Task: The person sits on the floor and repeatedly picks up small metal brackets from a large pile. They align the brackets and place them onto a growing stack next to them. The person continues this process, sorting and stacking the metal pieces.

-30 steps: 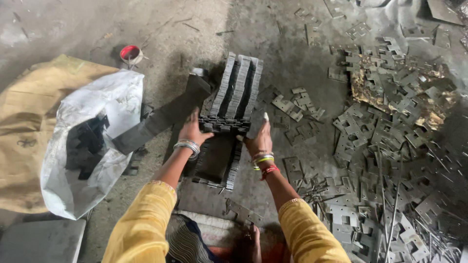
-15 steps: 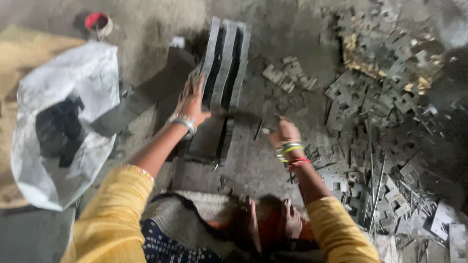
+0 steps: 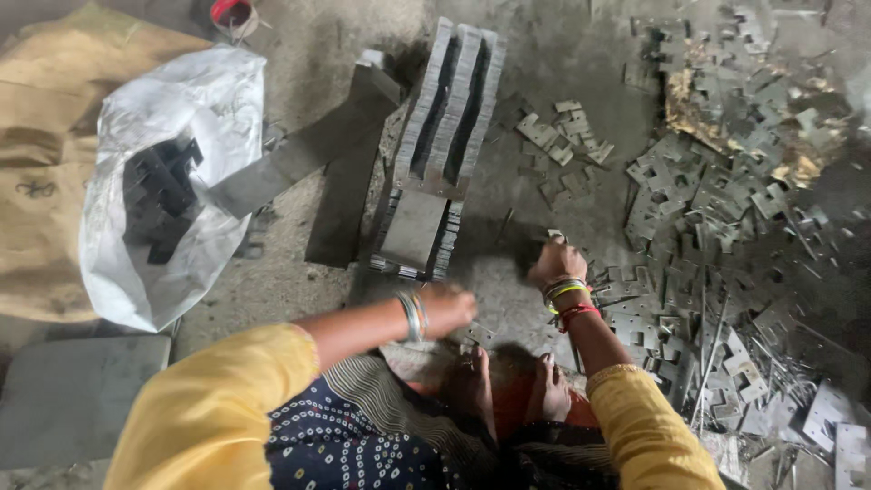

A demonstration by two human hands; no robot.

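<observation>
At the left of the frame a crumpled white woven plastic sack [image 3: 195,127] lies open on the floor with dark metal pieces inside, resting partly on a flat tan burlap bag [image 3: 45,181] that spreads toward the upper left corner.

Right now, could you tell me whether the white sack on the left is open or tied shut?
Open: the white sack lies on its side with its mouth gaping, and dark metal pieces show inside.
</observation>
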